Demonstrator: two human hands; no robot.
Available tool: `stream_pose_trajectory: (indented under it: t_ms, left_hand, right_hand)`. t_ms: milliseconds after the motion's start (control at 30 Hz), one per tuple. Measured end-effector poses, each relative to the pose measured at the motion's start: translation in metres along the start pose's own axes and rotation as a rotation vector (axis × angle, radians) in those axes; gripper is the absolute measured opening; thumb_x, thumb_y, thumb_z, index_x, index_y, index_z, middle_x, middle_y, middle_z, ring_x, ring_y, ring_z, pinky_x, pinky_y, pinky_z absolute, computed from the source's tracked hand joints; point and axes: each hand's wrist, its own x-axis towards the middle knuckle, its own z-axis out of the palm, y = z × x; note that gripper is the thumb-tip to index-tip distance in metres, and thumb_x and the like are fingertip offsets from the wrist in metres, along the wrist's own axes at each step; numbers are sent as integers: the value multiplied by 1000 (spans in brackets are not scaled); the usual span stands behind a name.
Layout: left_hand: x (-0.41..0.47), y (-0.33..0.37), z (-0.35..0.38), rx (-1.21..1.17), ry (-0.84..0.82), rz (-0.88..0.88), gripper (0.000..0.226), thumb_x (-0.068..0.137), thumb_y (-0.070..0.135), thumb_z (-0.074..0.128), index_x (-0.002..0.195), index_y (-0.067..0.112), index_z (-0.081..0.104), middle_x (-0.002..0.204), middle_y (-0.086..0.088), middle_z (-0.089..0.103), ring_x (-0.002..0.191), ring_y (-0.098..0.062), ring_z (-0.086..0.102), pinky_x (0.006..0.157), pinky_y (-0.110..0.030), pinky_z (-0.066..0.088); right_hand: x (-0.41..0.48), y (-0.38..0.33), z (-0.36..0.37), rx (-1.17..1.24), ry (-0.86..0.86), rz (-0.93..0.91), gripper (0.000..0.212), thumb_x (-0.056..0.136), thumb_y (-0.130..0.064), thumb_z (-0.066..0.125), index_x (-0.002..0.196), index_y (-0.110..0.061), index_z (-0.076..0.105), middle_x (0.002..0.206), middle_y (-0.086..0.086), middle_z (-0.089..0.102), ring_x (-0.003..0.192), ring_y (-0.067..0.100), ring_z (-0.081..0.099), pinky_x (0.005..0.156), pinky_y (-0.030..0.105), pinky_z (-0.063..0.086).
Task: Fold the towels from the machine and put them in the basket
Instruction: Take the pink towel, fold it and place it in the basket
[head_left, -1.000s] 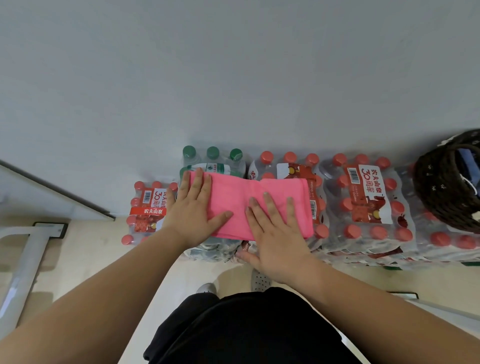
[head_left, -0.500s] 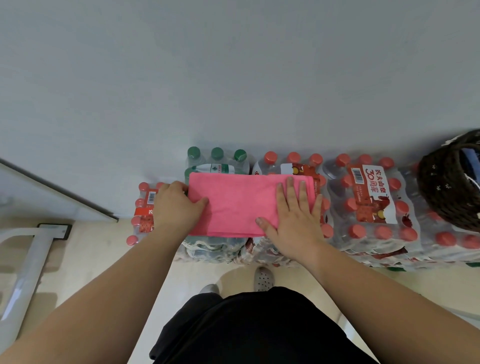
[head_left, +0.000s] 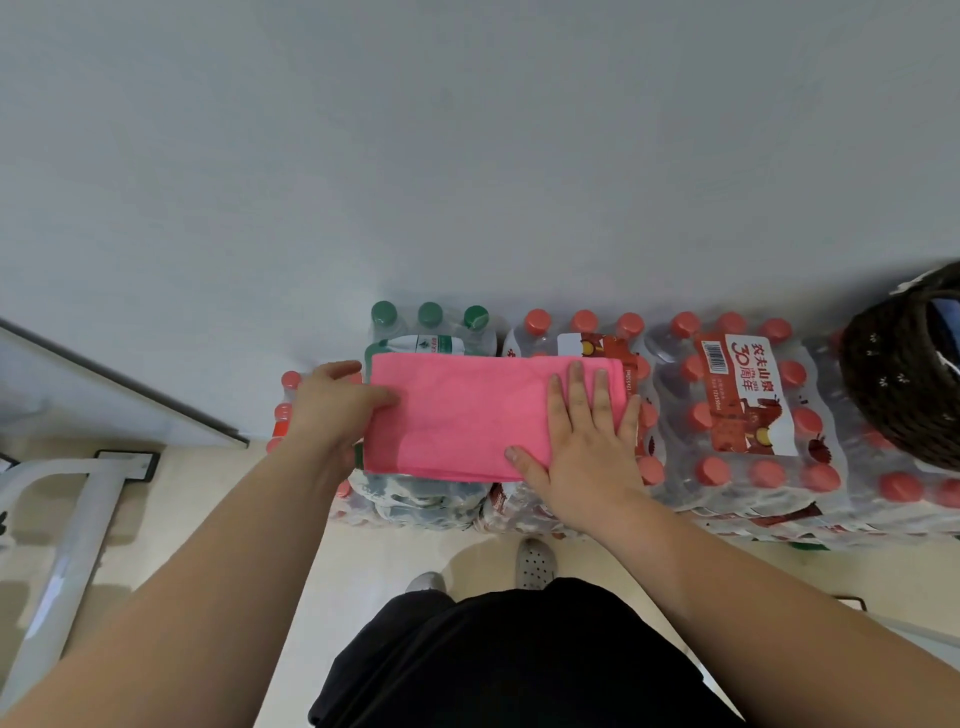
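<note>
- Two bare hands are on one pink towel (head_left: 457, 415), which lies folded into a long flat rectangle on top of shrink-wrapped packs of bottled water against a grey wall (head_left: 467, 156).
- At the towel's left end, the left hand (head_left: 332, 405) holds the cloth. Its thumb lies on top, its index finger reaches towards the far-left corner, and its other fingers curl out of sight at the edge.
- On the towel's right end, the right hand (head_left: 587, 447) lies palm down. Its fingers are straight and slightly spread, its fingertips are just short of the far-right corner, and its thumb stretches along the near edge.
- The towel's left half covers a green-capped pack (head_left: 431, 332), and its right half covers a red-capped pack (head_left: 587, 338).
- Just to the right stands a labelled red-capped pack (head_left: 743, 400), which the towel does not touch.
- A dark woven basket (head_left: 893, 384) sits on the packs at the far right, well apart from the towel and cut off by the picture's edge. What it holds cannot be made out.
- Nearer the person are a pale floor (head_left: 218, 519), a grey perforated shoe (head_left: 535, 564) and, at the left, a white metal frame (head_left: 78, 545).
</note>
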Motion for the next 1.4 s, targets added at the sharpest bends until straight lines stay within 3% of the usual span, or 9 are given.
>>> stream_pose_trajectory:
  t_ms: [100,233,567,700,900,1000,1067,1167,1400]
  left_hand:
    - [-4,6,-6,-65,-80,68,72,80,-8,72,141,24,50,113,-7,70,87,-25,67,53,-27,49]
    - [-27,16,12,45,-78,269,81,78,-7,71,142,37,48,106,4,76,100,-21,71,78,-40,59]
    - [-77,13,134,300,-163,620,69,87,26,77,146,37,42,88,11,74,60,-4,63,69,-17,55]
    - [-74,-4,168,444,-179,648,68,85,19,77,145,29,46,89,11,72,67,0,67,69,-9,52]
    - [-64,-22,181,673,-305,622,66,87,20,64,148,28,42,109,10,67,97,-6,68,98,-35,53]
    - [-64,-21,171,599,-373,604,62,90,5,55,147,24,44,121,5,68,100,6,63,97,-23,51]
    - [-64,-19,161,624,-296,663,57,89,2,55,142,21,51,118,2,69,87,9,60,87,-15,49]
    - [-57,-22,148,766,-91,893,50,84,24,57,133,19,62,119,-3,66,102,-18,62,93,-35,51]
    - [-45,-36,159,1320,-228,1008,77,96,66,25,160,24,15,168,3,5,155,-23,-6,121,-60,2]
  right_hand:
    - [-2,3,0,29,-16,-24,102,79,-83,-13,152,-14,-23,158,12,-36,143,34,-37,116,66,-10]
    - [-2,12,-11,243,-14,-64,96,83,-81,-2,156,-20,-16,162,2,-29,146,23,-32,120,57,-12]
    - [-22,95,-24,582,285,-192,67,95,-61,37,139,-14,55,134,5,59,125,22,48,107,38,40]
    - [-31,110,-19,519,199,-263,65,94,-59,37,141,-16,54,130,3,62,121,23,49,103,43,44]
    - [-30,115,-20,676,142,-233,60,99,-47,50,154,-33,31,133,-2,57,122,17,44,101,35,41]
    - [-22,109,-21,676,129,-279,54,99,-49,48,150,-40,36,130,-5,50,121,17,44,105,34,40]
    - [-15,103,-22,631,130,-266,52,97,-54,45,147,-41,42,123,-7,48,117,16,46,104,36,43]
    - [-5,94,-26,542,153,-236,55,95,-61,38,143,-38,48,117,-7,49,113,16,47,102,37,45]
    - [10,98,-27,550,184,-219,38,94,-37,56,129,-24,63,118,-5,56,112,19,49,100,41,45]
